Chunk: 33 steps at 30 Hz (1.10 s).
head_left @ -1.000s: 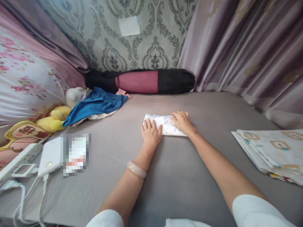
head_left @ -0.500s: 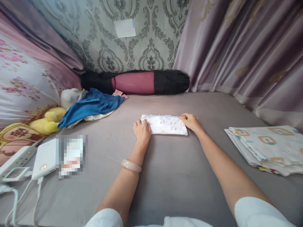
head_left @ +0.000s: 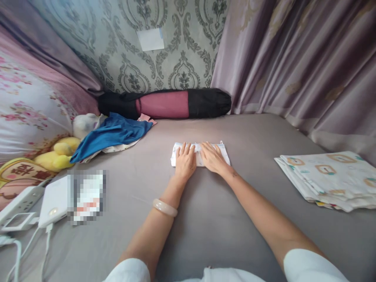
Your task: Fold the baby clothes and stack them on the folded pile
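A white cloth with a faint small print, folded into a flat strip, lies on the grey bed sheet. My left hand rests flat on its left half, fingers stretched out and pointing away from me. On the right half lies my right hand, also flat with its fingers extended toward the left. The two hands are close together near the strip's middle and cover much of it. Both ends of the cloth show beyond the hands.
Folded printed cloths are stacked at the right. On the left lie a blue garment, a yellow plush toy, a white power bank with cables and a power strip. A black and pink roll lies along the wall.
My right hand has let go of the cloth's right end and moved left onto its top. My left hand has shifted inward from the left end and flattened. The view has tilted slightly.
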Motion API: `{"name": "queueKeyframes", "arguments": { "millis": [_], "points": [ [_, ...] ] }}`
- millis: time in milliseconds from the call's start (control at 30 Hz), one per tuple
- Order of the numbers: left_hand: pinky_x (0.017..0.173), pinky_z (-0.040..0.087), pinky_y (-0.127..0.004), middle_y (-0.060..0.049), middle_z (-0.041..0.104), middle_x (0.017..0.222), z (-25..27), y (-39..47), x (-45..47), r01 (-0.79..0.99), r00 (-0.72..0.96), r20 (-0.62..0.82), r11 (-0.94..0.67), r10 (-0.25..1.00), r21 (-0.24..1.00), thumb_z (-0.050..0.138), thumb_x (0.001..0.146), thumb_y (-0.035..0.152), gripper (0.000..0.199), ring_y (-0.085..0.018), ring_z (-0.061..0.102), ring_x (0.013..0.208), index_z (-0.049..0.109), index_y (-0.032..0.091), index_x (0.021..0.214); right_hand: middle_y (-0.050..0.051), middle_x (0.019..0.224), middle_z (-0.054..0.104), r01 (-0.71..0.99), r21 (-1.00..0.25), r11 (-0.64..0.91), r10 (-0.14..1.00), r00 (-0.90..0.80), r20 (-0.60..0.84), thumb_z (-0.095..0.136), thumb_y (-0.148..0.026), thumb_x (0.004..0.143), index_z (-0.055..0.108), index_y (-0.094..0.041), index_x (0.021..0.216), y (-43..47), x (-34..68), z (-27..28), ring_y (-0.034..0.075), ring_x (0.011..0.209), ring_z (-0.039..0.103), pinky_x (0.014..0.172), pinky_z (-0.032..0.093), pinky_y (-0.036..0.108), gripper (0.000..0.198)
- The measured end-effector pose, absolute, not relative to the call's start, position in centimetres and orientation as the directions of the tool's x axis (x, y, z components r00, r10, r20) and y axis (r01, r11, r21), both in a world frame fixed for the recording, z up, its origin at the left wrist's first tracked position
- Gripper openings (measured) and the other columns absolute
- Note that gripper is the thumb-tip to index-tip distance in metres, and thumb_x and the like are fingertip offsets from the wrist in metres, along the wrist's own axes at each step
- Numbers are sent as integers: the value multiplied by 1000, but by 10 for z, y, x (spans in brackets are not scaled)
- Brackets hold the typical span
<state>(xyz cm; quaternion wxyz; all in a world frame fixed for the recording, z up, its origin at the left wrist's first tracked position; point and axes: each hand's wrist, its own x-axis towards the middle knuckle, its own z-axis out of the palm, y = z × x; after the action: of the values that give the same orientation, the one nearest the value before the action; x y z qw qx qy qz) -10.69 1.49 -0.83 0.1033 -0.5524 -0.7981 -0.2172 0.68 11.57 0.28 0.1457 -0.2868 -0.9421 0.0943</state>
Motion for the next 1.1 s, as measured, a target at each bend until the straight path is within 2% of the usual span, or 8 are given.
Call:
{"name": "queueKeyframes", "arguments": {
  "millis": [133,300,433,633,900,1100],
  "points": [
    [118,21,-45,-8,47,147,-3,24,-100,939,-335,300,287,893,192,28,98,23,45,-25,29,144,47,16,138,9,154,37,518,-299,801,572,-810,128,16,-31,99,37,-11,148,105,-1,-5,20,145,24,119,12,44,56],
    [117,24,-45,-8,45,149,-11,30,-103,912,-393,155,363,906,193,24,100,31,50,-24,34,142,44,17,143,7,156,31,534,-292,793,578,-812,85,18,-28,97,34,-11,150,108,-2,-11,19,147,20,120,12,42,57],
    [116,25,-45,-8,42,151,-18,29,-104,907,-413,168,388,895,162,21,100,35,52,-25,35,141,43,18,144,5,156,31,531,-282,799,574,-813,94,18,-29,97,34,-13,150,109,-1,-15,19,147,20,120,12,42,57],
    [116,26,-44,-6,43,150,-20,29,-104,910,-411,198,388,890,143,21,101,35,52,-25,36,141,45,19,143,7,155,33,525,-271,807,568,-815,111,18,-30,98,36,-10,149,111,1,-15,22,146,22,119,14,41,58],
    [117,24,-44,-12,41,151,-18,26,-111,878,-477,178,459,861,136,21,100,38,56,-26,35,141,42,11,144,15,156,29,625,-230,746,660,-740,128,18,-38,100,34,-3,148,114,6,-21,24,146,22,119,13,40,61],
    [115,27,-49,-11,39,152,-18,20,-124,827,-559,151,537,815,165,24,99,40,55,-27,28,144,41,15,145,15,156,30,707,-206,677,735,-666,128,18,-38,100,34,-6,149,122,13,-25,25,146,22,118,11,45,61]
  ]
}}
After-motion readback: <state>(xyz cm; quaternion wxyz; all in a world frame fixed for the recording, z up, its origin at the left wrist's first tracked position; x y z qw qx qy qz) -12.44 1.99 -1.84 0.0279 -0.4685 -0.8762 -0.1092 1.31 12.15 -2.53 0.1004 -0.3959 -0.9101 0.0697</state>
